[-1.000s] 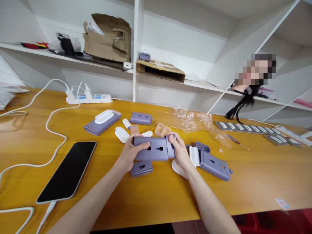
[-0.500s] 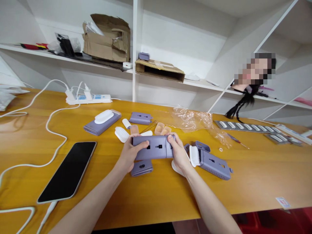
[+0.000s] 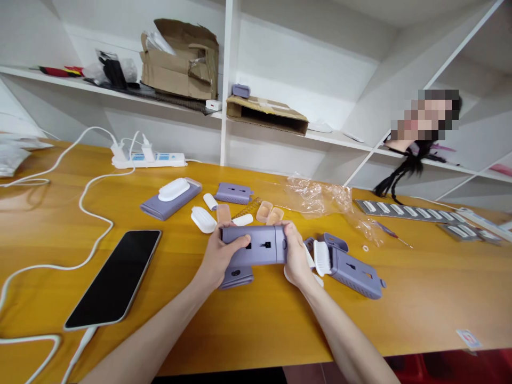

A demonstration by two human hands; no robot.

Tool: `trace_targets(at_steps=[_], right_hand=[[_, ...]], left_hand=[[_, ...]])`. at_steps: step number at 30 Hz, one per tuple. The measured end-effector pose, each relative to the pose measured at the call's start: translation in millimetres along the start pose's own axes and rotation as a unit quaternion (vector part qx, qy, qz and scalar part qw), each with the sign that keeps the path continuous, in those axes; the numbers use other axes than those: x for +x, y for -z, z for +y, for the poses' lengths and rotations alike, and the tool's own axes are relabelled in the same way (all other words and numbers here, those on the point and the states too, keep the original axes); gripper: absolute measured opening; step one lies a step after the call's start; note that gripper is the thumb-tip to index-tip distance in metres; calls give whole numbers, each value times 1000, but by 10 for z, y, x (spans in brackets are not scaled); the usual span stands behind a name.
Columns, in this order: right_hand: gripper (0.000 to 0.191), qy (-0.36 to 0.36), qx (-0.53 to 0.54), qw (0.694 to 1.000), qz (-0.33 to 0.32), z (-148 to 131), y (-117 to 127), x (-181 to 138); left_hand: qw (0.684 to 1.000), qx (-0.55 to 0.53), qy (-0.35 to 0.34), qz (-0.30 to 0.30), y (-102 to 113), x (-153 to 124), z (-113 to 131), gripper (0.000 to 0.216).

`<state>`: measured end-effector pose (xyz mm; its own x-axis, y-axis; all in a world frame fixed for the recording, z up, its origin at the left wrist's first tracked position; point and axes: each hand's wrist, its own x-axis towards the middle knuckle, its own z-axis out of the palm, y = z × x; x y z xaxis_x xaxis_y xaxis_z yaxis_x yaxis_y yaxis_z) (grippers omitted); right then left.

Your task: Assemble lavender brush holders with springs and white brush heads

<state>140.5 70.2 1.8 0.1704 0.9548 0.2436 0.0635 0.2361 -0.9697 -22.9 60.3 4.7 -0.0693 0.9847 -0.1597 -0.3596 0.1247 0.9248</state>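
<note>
**Both hands grip a lilac case above the worktop**

Head view: the left hand (image 3: 219, 256) and the right hand (image 3: 295, 255) hold a lilac plastic case (image 3: 256, 245) between them, lifted just above the orange worktop (image 3: 420, 298) near its middle. The left hand clasps the case's left end, thumb lying across the top face; the right hand clasps the right end, fingers wrapped round its cap. The top face shows two small dark slots.

Just under the left hand a smaller lilac part (image 3: 237, 277) lies on the worktop. To the right of the right hand lies a second lilac case (image 3: 354, 269) with a white brush head (image 3: 321, 257) at its left end. Further off, a lilac case with a white piece on top (image 3: 171, 197) and a small lilac housing (image 3: 234, 193) rest beside white caps (image 3: 203, 219) and pale orange caps (image 3: 269, 213). A crumpled clear plastic bag (image 3: 320, 196) lies far right of these.

At the near left a black smartphone (image 3: 114, 277) lies screen-up, with white cables (image 3: 86, 197) running to a power strip (image 3: 149, 159) at the far edge. Cardboard boxes (image 3: 180, 58) sit on the white shelf (image 3: 120, 95) behind.
</note>
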Motion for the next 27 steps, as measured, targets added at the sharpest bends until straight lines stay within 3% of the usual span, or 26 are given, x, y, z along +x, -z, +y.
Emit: trace_targets(at_steps=[9, 19, 27], right_hand=[[25, -9, 7, 1000, -12, -12, 20, -15], [24, 47, -31, 998, 2, -106, -26, -93], [26, -5, 1, 1000, -27, -85, 12, -12]], left_hand=[[1000, 10, -28, -10, 4, -11, 4, 44], [994, 72, -81, -5, 42, -53, 22, 41], [998, 13, -59, 2, -9, -16, -74, 43]])
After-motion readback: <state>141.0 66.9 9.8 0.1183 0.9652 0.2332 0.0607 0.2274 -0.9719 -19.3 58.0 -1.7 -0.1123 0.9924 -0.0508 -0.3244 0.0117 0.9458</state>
